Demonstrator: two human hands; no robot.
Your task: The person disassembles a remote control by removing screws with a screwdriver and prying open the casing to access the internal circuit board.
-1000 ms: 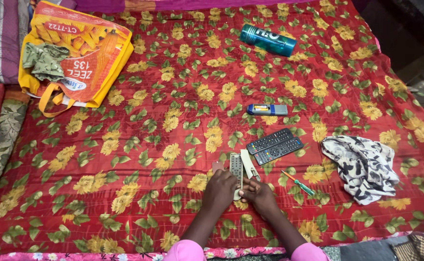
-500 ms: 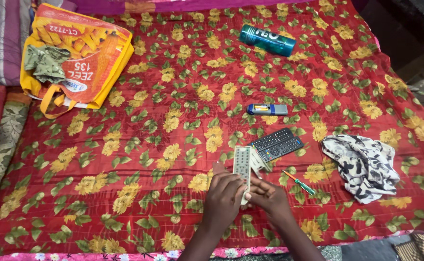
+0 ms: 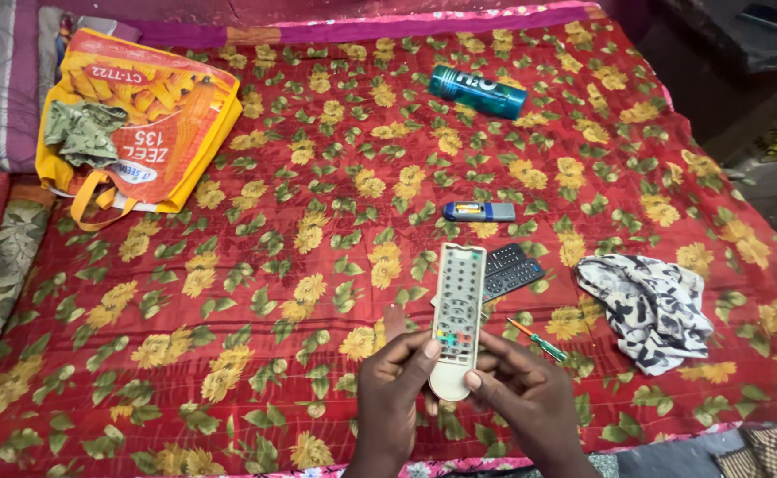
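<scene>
Both hands are holding a pale grey remote (image 3: 457, 319) up over the red flowered bedspread (image 3: 255, 292), with its button face turned toward the camera. The left hand (image 3: 390, 398) is gripping the remote's lower left edge, thumb pressed near the coloured buttons, fingers curled behind. The right hand (image 3: 521, 398) is grasping the lower right edge the same way, its thumb resting by the bottom corner. So both grips are closed on the remote, neither loose.

Taking the remote as the landmark: just to its right, two dark remotes (image 3: 510, 270) are lying side by side on the bedspread. A small screwdriver (image 3: 539, 340) with a green handle is lying to the lower right of the remote, near the right hand. Above the remote, a small blue and grey gadget (image 3: 479, 211) is lying flat. Farther right, a black and white cloth (image 3: 649, 305) is sitting crumpled. Well above, a teal bottle (image 3: 478, 90) is lying on its side. Far to the upper left, an orange and yellow bag (image 3: 154, 124) is lying with a green cloth (image 3: 83, 133) on it.

The step in hand looks like inspecting the remote, face up, held steady in two hands. Any work on its back would call for turning it over while keeping one hand firmly on it.
</scene>
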